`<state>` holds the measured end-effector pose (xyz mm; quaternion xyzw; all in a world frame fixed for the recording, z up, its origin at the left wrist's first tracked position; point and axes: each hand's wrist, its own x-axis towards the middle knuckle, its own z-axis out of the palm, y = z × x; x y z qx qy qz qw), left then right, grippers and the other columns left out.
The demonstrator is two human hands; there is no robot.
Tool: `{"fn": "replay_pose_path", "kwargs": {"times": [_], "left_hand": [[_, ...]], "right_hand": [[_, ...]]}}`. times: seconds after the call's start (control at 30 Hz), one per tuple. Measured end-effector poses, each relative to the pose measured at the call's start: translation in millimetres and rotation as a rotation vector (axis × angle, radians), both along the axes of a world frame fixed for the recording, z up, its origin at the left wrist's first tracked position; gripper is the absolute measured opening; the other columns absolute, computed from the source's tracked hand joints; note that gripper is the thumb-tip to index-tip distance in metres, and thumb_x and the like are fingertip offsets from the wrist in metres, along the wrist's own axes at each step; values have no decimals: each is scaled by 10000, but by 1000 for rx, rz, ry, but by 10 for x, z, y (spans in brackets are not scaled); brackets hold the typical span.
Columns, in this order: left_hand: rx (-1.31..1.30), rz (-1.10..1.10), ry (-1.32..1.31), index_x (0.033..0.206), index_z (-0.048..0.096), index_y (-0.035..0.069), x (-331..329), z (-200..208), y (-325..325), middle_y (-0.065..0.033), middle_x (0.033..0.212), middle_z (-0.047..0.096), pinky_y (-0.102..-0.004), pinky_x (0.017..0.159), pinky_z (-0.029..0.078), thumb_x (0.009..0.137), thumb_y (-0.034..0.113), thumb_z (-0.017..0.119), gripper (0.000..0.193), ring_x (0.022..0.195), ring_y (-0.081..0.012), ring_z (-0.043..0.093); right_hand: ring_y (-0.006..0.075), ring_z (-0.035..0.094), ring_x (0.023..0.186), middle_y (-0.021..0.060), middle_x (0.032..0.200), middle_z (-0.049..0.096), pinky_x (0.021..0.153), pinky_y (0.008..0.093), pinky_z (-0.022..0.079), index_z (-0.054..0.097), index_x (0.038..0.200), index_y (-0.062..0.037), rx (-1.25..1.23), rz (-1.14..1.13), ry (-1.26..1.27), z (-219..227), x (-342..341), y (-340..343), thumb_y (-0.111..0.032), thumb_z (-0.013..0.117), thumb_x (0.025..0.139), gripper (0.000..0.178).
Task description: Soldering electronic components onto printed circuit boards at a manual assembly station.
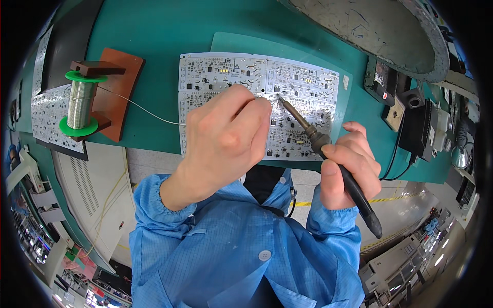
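Note:
A white circuit board panel (303,82), dense with small dark parts, lies on the green mat. My right hand (352,167) is closed around the dark handle of a soldering iron (321,138). Its tip slants up and left, meeting the board near the middle or just above it; contact is hard to tell. Close to that tip, my left hand (226,133) is closed in a pinch over the board, with solder wire (149,112) running into it. The wire trails from a solder spool (81,104) with green flanges at the left. My left hand hides part of the board.
The spool sits on a brown stand (120,97). Another circuit board (51,115) lies at the far left. At right are a soldering station (417,131) with a black cable and an iron holder (380,77). A large grey rounded object (375,31) overhangs the upper right.

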<state>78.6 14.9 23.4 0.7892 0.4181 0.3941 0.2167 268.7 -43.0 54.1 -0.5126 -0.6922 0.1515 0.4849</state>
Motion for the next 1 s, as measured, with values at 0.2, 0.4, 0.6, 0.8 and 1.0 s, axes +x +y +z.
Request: {"fn": "replay_pose_path", "kwargs": {"times": [0.2,0.4,0.6,0.8,1.0], "left_hand": [[-12,7,-7,785,648,17,-44,26,-17,-61,711,575,-248,435,418,675,-89,678,156,535,-153,565],[20,41,-8,777,656,24,-65,67,-6,-56,688,564,-263,455,412,667,-75,690,152,543,-165,554],[77,71,83,763,667,71,-78,136,68,-30,631,522,-291,449,384,642,-22,708,158,532,-176,514],[32,44,47,753,654,83,-77,141,168,-35,625,508,-307,447,400,676,21,700,110,530,-211,527],[53,0,80,733,638,65,2,82,421,-59,657,547,-333,482,443,726,57,663,28,566,-240,571]], "right_hand": [[174,503,524,53,585,569,768,417,464,661,774,-7,1,-3,-1,12,0,-2,-164,682,734,163],[180,490,522,61,577,555,757,423,461,644,771,-8,12,-61,44,24,40,-32,-206,675,774,200],[185,493,534,59,578,544,759,431,457,639,805,-8,29,-104,73,22,75,-23,-218,662,792,212],[204,492,591,104,626,545,825,498,433,621,891,38,24,-135,50,24,154,-45,-211,624,801,264],[213,540,548,79,617,593,716,399,467,649,836,14,74,-39,52,-48,81,233,-95,686,736,152]]}}
